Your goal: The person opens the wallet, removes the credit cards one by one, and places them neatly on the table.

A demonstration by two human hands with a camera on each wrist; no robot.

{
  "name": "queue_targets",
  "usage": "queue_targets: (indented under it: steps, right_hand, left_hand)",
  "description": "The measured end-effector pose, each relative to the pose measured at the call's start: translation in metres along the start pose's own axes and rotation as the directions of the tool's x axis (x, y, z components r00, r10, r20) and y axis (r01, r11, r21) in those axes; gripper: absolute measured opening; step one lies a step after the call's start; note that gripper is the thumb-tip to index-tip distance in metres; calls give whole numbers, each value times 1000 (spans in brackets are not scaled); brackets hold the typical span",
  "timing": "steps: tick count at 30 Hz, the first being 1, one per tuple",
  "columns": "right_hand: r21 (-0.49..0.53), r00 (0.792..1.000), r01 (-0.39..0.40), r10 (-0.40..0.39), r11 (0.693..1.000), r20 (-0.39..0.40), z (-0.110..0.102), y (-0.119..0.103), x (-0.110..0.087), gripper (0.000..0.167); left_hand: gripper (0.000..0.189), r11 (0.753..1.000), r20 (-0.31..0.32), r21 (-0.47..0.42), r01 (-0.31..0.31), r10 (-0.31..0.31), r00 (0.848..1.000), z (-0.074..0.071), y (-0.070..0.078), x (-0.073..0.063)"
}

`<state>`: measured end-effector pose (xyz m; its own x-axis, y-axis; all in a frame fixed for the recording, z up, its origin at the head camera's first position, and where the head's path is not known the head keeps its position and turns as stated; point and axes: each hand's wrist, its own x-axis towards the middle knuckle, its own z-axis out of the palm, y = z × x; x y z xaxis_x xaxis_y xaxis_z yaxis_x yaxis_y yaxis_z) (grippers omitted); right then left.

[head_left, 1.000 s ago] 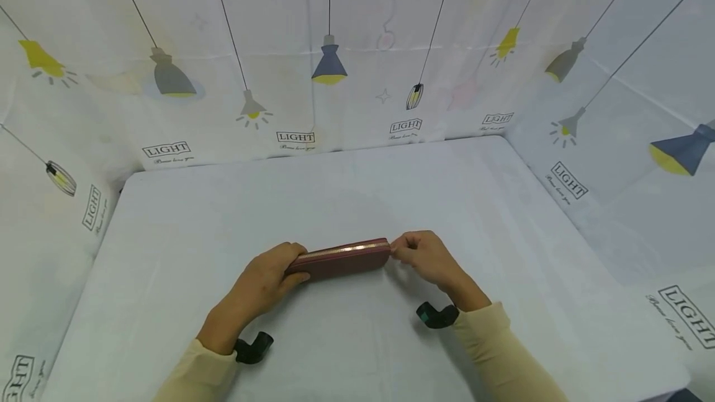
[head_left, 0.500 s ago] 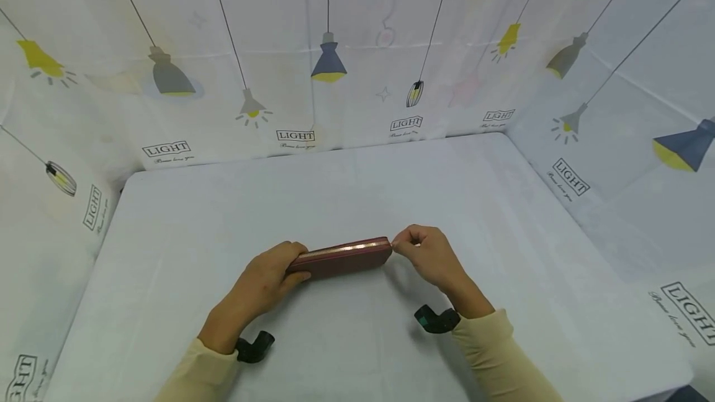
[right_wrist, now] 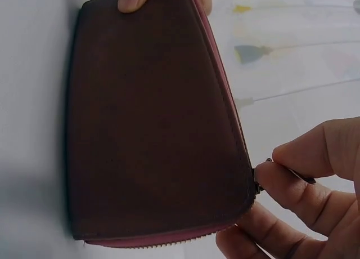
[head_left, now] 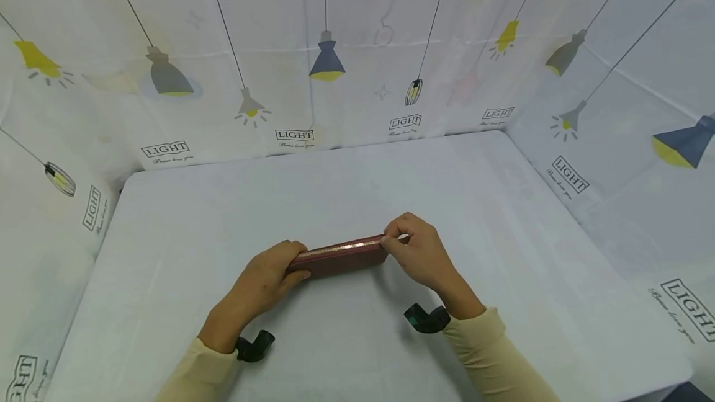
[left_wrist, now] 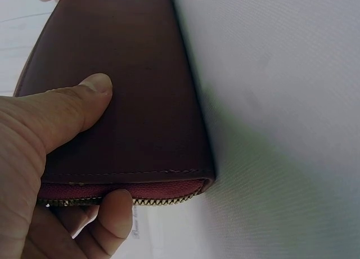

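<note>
A dark maroon zip-around wallet (head_left: 342,262) stands on its long edge on the table, its brass zipper along the top. My left hand (head_left: 265,281) grips its left end; in the left wrist view the thumb (left_wrist: 84,110) lies flat on the broad side, with fingers behind the zipped end. At the top right corner my right hand (head_left: 419,253) pinches the zipper pull between thumb and finger. The right wrist view shows the metal slider (right_wrist: 257,183) at that corner, and brass teeth with pinkish tape running round the near end.
The wallet is on a white-covered table (head_left: 313,197). Behind it and at both sides hang white curtains (head_left: 357,104) printed with lamps. A black wrist camera mount (head_left: 255,346) sits below the left wrist, another (head_left: 427,318) below the right.
My right hand has moved up and left, from beyond the wallet's right end to over its top right corner, with the zipper pull. The left hand and wallet stay almost still.
</note>
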<state>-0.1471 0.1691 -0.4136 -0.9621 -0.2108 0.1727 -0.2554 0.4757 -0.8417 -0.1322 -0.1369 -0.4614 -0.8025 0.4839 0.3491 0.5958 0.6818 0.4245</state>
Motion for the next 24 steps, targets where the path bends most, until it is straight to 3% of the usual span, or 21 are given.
queue_targets:
  steps: [9,17,24]
  right_hand:
    - [-42,998,38,-36,998,45,15,-10,4,26]
    - [-79,990,133,-128,988,65,30,-19,7,28]
    - [-155,986,159,-149,975,77,39,-27,10,24]
  left_hand:
    - [34,1000,6,0,12,-12,1000,0,1,1]
    - [35,1000,-13,-7,-3,3,1000,1,1,1]
    - [34,1000,4,-18,14,-14,1000,1,0,0]
